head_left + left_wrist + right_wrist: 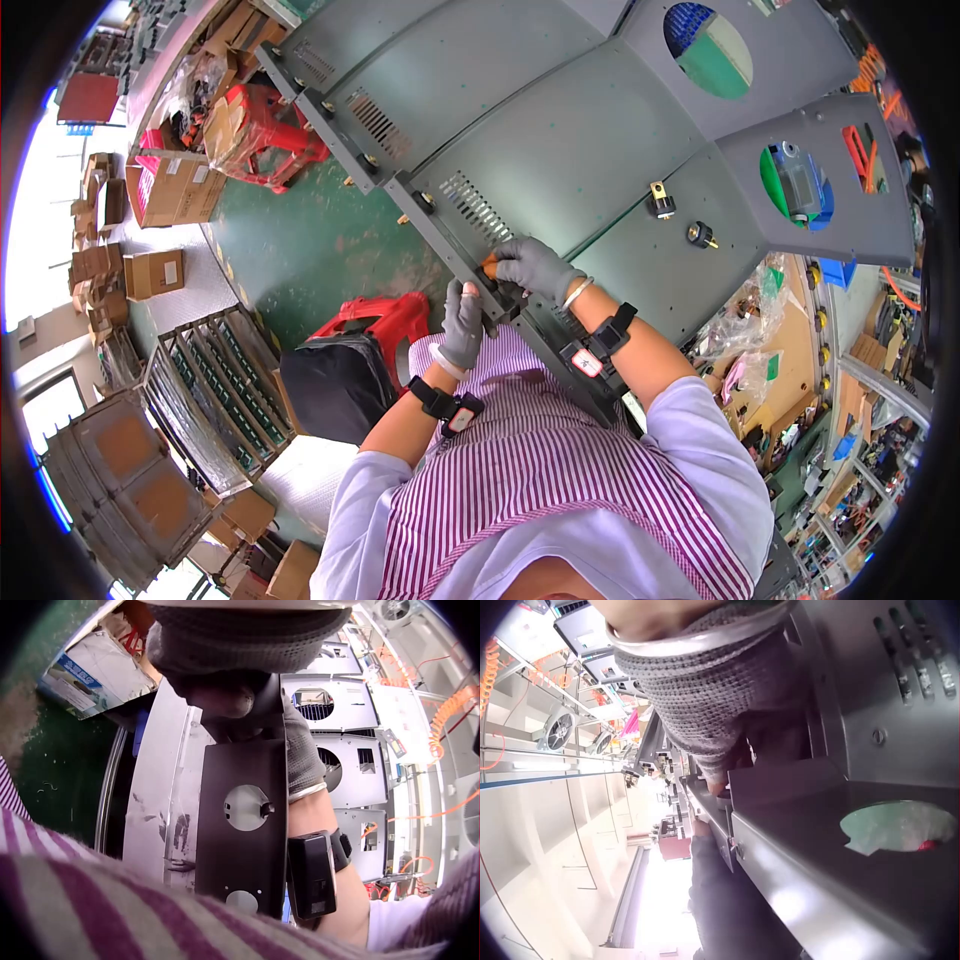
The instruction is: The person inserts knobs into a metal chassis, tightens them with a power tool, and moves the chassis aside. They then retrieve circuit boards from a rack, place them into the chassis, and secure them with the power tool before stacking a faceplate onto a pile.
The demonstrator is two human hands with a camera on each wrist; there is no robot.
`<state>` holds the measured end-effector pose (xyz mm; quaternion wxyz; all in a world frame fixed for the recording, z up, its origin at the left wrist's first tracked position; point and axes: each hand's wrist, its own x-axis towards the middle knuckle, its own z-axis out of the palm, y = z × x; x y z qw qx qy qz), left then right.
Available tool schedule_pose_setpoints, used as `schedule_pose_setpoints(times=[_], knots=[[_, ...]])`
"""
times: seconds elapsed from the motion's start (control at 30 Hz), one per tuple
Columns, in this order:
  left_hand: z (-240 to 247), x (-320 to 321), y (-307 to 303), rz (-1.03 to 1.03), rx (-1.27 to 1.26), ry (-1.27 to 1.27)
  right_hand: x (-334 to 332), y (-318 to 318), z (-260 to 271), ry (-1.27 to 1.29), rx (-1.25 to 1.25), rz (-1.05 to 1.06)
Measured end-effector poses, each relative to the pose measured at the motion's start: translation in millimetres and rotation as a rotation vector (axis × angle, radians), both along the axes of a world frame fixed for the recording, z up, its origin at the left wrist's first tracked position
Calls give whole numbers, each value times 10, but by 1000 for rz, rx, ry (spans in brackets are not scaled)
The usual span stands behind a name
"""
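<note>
A large grey sheet-metal panel (590, 130) with slots and a raised side flange (440, 232) lies in front of me. My gloved right hand (535, 270) reaches over the flange from the inside, fingers bent at a small black fitting (724, 799) on it. My gloved left hand (463, 330) is at the flange's outer side, opposite the right. A bare fingertip (234, 702) shows by the metal edge in the left wrist view; I cannot tell what this hand grips. Two loose black-and-brass fittings (660, 200) lie on the panel. Another black fitting (425, 202) sits in the flange.
A second panel section (450, 50) adjoins at the far left, its flange carrying several fittings. Upright end plates (830, 180) with round cutouts rise at right. Red stools (375, 335), cardboard boxes (175, 190) and a slatted rack (215, 385) stand on the green floor at left.
</note>
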<state>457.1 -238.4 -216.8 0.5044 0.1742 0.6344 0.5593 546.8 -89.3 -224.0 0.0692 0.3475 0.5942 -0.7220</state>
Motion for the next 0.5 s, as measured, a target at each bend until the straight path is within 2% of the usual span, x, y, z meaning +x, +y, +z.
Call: schedule_pose_setpoints(times=[0.1, 0.2, 0.3, 0.4, 0.5], knots=[[-129, 0, -40, 14, 10, 26, -112, -75, -81, -162, 415, 110], [-140, -7, -45, 7, -1, -1, -186, -90, 179, -346, 754, 271], [-77, -6, -14, -4, -12, -10, -121, -128, -13, -238, 775, 207], [-78, 3, -11, 13, -16, -15, 99, 91, 168, -116, -70, 56], [-135, 11, -32, 6, -16, -8, 18, -3, -6, -209, 645, 75]])
